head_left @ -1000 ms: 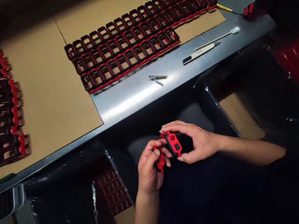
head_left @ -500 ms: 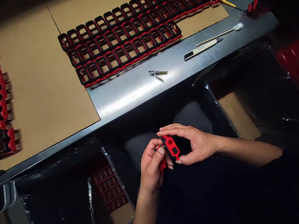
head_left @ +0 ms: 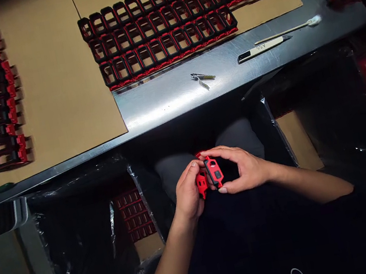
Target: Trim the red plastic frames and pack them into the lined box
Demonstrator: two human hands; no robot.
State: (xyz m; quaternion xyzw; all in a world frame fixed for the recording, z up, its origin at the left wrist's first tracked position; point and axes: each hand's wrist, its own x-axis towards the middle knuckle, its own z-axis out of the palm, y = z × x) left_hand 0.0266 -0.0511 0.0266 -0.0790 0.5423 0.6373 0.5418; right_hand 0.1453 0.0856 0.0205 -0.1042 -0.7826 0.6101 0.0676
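Hands: left hand [head_left: 189,192] and right hand [head_left: 241,169] each pinched a red plastic part [head_left: 214,176].
Handling: judged light, rigid; edges best gripped.

Dim room, grey metal worktable [head_left: 177,102]

Your hands [head_left: 217,180] sit below the counter [head_left: 176,98] edge. Beyond them lie tweezers [head_left: 202,77], then rows of frames [head_left: 163,22] on cardboard; a knife [head_left: 261,48] lies to their right.
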